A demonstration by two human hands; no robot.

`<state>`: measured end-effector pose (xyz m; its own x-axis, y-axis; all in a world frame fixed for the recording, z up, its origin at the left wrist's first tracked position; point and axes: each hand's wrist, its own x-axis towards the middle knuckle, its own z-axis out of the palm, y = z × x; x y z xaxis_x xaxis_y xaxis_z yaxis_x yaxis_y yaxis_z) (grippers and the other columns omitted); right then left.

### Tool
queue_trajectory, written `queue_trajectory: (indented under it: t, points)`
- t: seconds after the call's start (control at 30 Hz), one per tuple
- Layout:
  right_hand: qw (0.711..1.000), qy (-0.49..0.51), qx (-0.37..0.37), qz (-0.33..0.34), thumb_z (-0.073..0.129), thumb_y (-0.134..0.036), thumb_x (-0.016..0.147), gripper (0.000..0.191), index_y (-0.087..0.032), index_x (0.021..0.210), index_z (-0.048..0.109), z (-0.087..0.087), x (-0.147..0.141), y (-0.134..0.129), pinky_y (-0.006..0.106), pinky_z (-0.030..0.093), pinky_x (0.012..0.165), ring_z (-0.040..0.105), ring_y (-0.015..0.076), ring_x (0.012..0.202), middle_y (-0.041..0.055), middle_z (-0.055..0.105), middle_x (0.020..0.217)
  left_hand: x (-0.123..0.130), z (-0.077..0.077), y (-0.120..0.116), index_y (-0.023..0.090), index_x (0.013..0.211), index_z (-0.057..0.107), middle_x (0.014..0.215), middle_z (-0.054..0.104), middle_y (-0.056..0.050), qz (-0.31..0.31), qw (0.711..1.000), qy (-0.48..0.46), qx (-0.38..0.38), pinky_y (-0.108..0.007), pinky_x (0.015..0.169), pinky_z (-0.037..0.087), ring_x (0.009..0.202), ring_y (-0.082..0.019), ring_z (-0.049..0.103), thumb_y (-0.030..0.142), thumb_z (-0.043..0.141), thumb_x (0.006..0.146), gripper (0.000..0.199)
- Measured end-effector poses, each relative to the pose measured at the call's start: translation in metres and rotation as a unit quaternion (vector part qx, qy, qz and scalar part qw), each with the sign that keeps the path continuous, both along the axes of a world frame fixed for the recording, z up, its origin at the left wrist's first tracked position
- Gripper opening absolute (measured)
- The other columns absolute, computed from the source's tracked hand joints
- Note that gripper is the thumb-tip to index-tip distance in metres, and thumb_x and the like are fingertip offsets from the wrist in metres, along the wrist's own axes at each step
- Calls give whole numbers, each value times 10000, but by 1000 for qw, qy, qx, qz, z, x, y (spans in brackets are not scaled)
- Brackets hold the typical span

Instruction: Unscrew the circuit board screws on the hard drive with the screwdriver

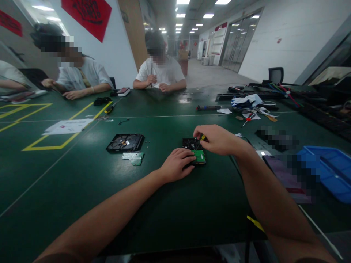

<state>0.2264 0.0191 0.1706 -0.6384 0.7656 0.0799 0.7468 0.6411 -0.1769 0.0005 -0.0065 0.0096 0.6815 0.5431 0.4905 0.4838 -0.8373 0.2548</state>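
Watching from afar: a hard drive (189,143) lies mid-frame on the green table (164,215), a green circuit board (200,157) face-up on its lower half. Long axis runs up the frame, top tipped slightly left. Left hand (177,165) sits lower left, touching, fingers slightly apart and laid across the board's left part. Right hand (219,140) reaches in from the right, thumb and fingers clamped on a yellow-handled tool (203,137); from those fingers, the drive lies down and left. I can't make out the tool's tip. Left fingers cover some of the board; the right hand masks the drive's upper right corner. Left of centre I log a second hard drive (124,142), a bare circuit board (134,158) just below. Blue bin (326,171), far right, well apart.
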Motion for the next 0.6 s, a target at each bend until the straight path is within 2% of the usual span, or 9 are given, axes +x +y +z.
queue_trajectory:
  t: [0.1, 0.17, 0.3, 0.37, 0.43, 0.53, 0.6]
  points:
    - [1000, -6, -2, 4, 608, -103, 876, 274, -189, 1116, 707, 1, 1, 0, 310, 484, 886, 714, 234, 1014, 89, 791, 1154, 0, 0, 0, 243, 1376, 687, 1404, 691, -112, 1, 1000, -3, 3, -549, 1169, 501, 1355, -309, 630, 363, 656, 1029, 369]
    - [1000, -17, 12, -19, 626, -137, 896, 251, -190, 1126, 712, 1, 0, -1, 321, 484, 873, 722, 248, 1016, 95, 796, 1144, 0, 0, 0, 233, 1368, 690, 1403, 692, -116, 3, 1000, -4, 4, -548, 1173, 498, 1356, -308, 628, 363, 654, 1031, 363]
    - [990, -60, 61, -116, 638, -357, 983, 231, -204, 1137, 717, -2, -5, -1, 374, 472, 766, 732, 311, 926, 122, 800, 1011, 0, -1, 0, 233, 1369, 691, 1393, 696, -119, 2, 1000, -3, 2, -554, 1165, 503, 1350, -309, 629, 360, 659, 1025, 368]
    - [985, -68, 68, -144, 600, -421, 1011, 254, -218, 1097, 725, -3, -6, -1, 378, 462, 732, 727, 314, 883, 122, 791, 959, 0, -1, 0, 249, 1377, 690, 1388, 697, -116, 2, 1000, -3, 0, -559, 1156, 509, 1348, -310, 631, 359, 664, 1019, 376]
    - [990, -58, 59, -116, 599, -393, 1011, 229, -216, 1087, 723, -3, -6, -1, 371, 476, 768, 723, 293, 918, 119, 790, 1020, 0, 0, 0, 255, 1383, 688, 1385, 698, -116, 1, 1000, -3, -1, -561, 1153, 511, 1345, -311, 632, 357, 666, 1016, 382]
    - [998, -28, 35, -36, 614, -243, 958, 186, -197, 1107, 716, -1, -4, -1, 345, 490, 868, 712, 258, 1011, 111, 782, 1142, 0, 0, 0, 251, 1388, 684, 1387, 698, -117, 0, 1000, -4, -1, -560, 1155, 510, 1344, -311, 635, 359, 660, 1023, 381]
    - [999, -21, 27, -25, 616, -199, 939, 196, -191, 1110, 709, 0, -5, -2, 334, 487, 882, 712, 249, 1018, 105, 785, 1151, 0, 0, 0, 249, 1384, 685, 1392, 697, -116, 0, 1000, -5, 1, -557, 1161, 506, 1347, -309, 634, 364, 651, 1030, 374]
